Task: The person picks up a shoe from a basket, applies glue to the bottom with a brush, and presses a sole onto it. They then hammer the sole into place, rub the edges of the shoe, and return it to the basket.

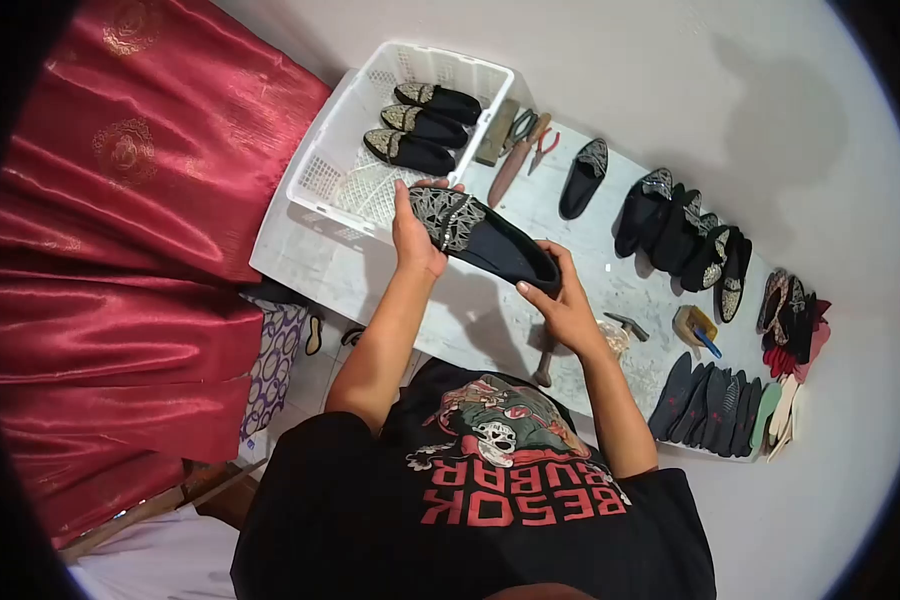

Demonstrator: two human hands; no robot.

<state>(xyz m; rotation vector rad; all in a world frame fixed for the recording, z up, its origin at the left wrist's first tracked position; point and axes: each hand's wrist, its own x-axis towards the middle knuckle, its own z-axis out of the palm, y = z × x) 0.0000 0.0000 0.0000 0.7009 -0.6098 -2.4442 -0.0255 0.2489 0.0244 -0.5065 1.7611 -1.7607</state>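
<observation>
A black flat shoe (500,243) with a silver-patterned, beaded toe is held up in front of me over the table, tilted toward the right. Around its decorated toe end my left hand (417,235) is closed, the thumb on the near side. At the heel my right hand (567,303) grips the rim, its thumb near the opening. Behind the left hand stands a white plastic basket (310,190) with three black shoes (410,150) with gold-patterned toes inside. A single black shoe (583,180) lies on the table beyond the held one.
Pliers (543,150), a wooden-handled tool (510,175) and a grey block (497,133) lie by the basket. More decorated shoes (670,230) line the wall side. A hammer (627,325), a glue container with brush (695,328) and dark soles (705,405) are at right. A red curtain (150,250) hangs left.
</observation>
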